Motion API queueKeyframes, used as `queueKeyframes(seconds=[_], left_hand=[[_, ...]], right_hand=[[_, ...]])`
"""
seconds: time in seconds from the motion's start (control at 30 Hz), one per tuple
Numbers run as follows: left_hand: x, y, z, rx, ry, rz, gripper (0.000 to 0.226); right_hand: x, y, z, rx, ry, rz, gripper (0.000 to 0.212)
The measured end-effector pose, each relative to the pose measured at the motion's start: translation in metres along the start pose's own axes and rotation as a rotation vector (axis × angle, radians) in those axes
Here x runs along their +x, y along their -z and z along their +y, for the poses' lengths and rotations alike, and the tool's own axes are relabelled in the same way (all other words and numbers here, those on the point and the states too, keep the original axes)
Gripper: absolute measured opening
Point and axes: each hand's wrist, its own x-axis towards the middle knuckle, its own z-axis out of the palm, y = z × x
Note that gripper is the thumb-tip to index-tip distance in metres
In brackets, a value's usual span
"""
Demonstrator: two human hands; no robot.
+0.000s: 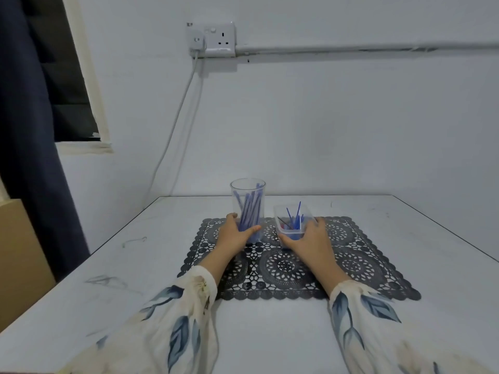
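Over on the left, the left hand (236, 233) wraps the bottom of the clear tumbler (248, 195), thumb across the near side, fingers curled round the far side. The tumbler stands upright at the back edge of the dark lace mat (283, 265), packed with long blue sticks (249, 209). It looks like thin plastic to me, light and smooth, so it could slip or tip with that tall bundle leaning in it. Low down, where the hand is, seems the steady place to hold. Just beside it on the mat sits the small clear tub (293, 233), a few loose sticks (296, 218) poking up out of it. The right hand (310, 241) cups that one, thumb on the near wall, fingers bent round its right end. Light again, I'd say, with walls that may flex under a squeeze, so gripping by the rim looks safest
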Motion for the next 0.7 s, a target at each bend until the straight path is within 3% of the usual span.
queueKeyframes(seconds=[0.57, 0.7], left_hand=[[-0.014, 0.015, -0.022, -0.084, -0.04, 0.033, 0.09], [-0.01, 0.012, -0.025, -0.059, -0.049, 0.062, 0.093]], right_hand=[[-0.004, 0.034, 0.008, 0.029, -0.194, -0.06, 0.05], [-0.001, 0.032, 0.008, -0.117, -0.183, -0.07, 0.052]])
